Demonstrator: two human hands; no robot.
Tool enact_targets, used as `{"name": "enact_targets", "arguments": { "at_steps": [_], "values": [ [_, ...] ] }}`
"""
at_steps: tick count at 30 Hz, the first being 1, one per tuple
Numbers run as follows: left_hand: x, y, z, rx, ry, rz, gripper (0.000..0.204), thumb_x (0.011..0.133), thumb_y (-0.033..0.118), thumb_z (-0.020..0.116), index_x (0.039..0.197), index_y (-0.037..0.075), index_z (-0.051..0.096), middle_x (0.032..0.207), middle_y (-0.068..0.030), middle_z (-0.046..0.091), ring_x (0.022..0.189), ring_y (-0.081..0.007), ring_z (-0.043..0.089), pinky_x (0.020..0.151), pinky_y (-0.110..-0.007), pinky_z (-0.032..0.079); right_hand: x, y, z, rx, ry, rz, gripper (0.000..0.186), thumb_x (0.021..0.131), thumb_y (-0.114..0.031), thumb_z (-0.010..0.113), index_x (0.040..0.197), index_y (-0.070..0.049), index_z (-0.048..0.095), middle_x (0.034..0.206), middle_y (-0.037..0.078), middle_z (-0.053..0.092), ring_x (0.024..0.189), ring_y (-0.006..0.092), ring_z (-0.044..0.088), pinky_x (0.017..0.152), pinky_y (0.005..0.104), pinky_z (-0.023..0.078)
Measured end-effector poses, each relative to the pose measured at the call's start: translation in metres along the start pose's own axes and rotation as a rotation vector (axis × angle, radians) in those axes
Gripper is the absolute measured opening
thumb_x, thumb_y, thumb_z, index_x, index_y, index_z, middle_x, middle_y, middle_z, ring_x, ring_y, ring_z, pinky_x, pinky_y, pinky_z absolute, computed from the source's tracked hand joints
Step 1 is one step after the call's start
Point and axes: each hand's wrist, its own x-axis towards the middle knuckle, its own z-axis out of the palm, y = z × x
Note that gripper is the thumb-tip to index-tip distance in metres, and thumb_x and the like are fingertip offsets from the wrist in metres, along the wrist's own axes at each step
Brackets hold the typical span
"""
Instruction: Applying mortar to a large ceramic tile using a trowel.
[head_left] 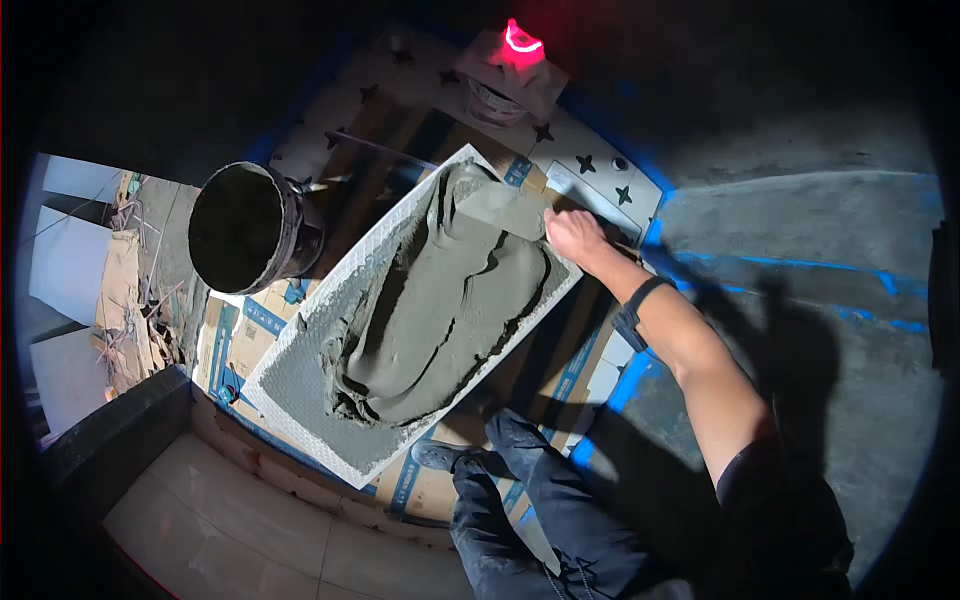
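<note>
Head view: the right hand (573,235) curls its fingers closed around a trowel (505,212), its handle hidden, at the upper right edge of the tile (285,378). Mortar (430,320) lies left of and below the fingers, spread toward the tile's bottom corner.

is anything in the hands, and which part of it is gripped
The right hand holds a flat trowel-like tool at the end nearest the wrist; the fist hides the exact grip. The left hand is not in view.
</note>
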Motion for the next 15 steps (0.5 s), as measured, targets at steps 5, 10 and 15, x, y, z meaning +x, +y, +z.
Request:
{"name": "enact_targets", "arguments": {
  "at_steps": [5, 10, 15],
  "values": [
    [-0.017, 0.028, 0.007, -0.037, 0.011, -0.014, 0.02, 0.097, 0.018, 0.062, 0.084, 0.002, 0.061, 0.073, -0.0076, 0.064, 0.064, -0.0157, 0.06, 0.06, -0.031, 0.05, -0.015, -0.03, -0.011, 0.275, -0.276, 0.225, 0.028, 0.088, -0.014, 0.054, 0.099, 0.005, 0.072, 0.108, 0.031, 0.069, 0.106, 0.0454, 0.068, 0.094, 0.0511, 0.054],
    [-0.018, 0.039, 0.008, -0.108, -0.007, 0.08, 0.023, 0.098, 0.018, 0.061, 0.081, 0.003, 0.058, 0.072, -0.0066, 0.063, 0.063, -0.0147, 0.057, 0.06, -0.031, 0.05, -0.089, -0.018, 0.0, 0.262, -0.354, 0.28, 0.029, 0.087, -0.016, 0.055, 0.102, 0.003, 0.072, 0.11, 0.031, 0.068, 0.108, 0.046, 0.067, 0.095, 0.0533, 0.054],
    [0.0, 0.012, 0.001, -0.151, -0.067, 0.073, 0.02, 0.098, 0.02, 0.062, 0.089, 0.002, 0.06, 0.077, -0.0074, 0.064, 0.067, -0.0153, 0.059, 0.063, -0.031, 0.052, -0.158, -0.018, 0.024, 0.232, -0.382, 0.351, 0.027, 0.086, -0.017, 0.057, 0.097, 0.002, 0.073, 0.104, 0.03, 0.07, 0.105, 0.0448, 0.068, 0.092, 0.0527, 0.055]
  ]
}}
